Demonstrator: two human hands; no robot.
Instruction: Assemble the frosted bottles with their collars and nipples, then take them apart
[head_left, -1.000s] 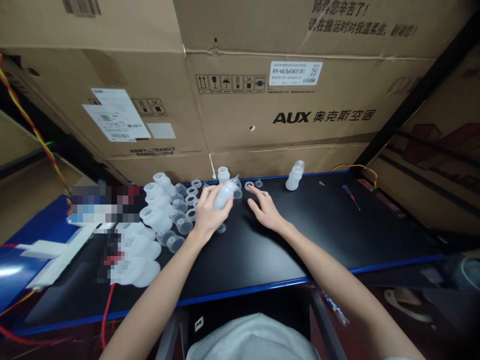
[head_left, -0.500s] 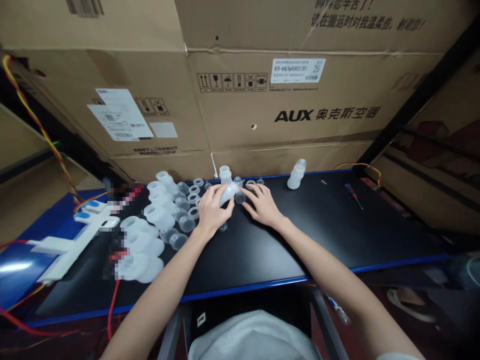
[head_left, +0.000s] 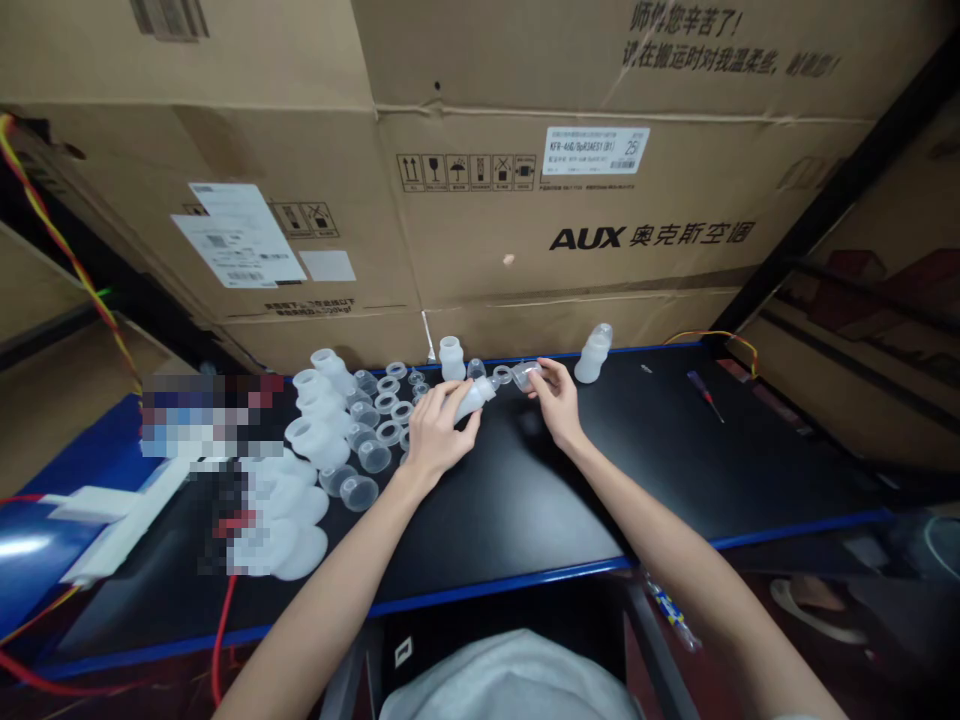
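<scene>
My left hand [head_left: 435,432] is wrapped round a small white baby bottle [head_left: 472,400], tilted so its top points up and right. A clear nipple [head_left: 496,382] sticks out of the bottle's collar. Just right of it, my right hand [head_left: 559,402] pinches a clear dome cap [head_left: 526,376], apart from the bottle. Behind my left hand an open bottle [head_left: 451,360] stands upright. Loose white collar rings [head_left: 388,402] and clear caps [head_left: 374,453] lie left of my left hand. A ring [head_left: 502,375] lies between the nipple and the cap.
Several white bottles [head_left: 321,442] stand at the left, near a white power strip [head_left: 139,520] and cables. A capped bottle [head_left: 593,355] stands at the back right. A screwdriver [head_left: 705,392] lies farther right. A large cardboard box [head_left: 465,230] walls off the table's back.
The clear cap is now in my right hand, which has moved slightly right and up. The bottle in my left hand has turned and now leans right with its nipple showing.
</scene>
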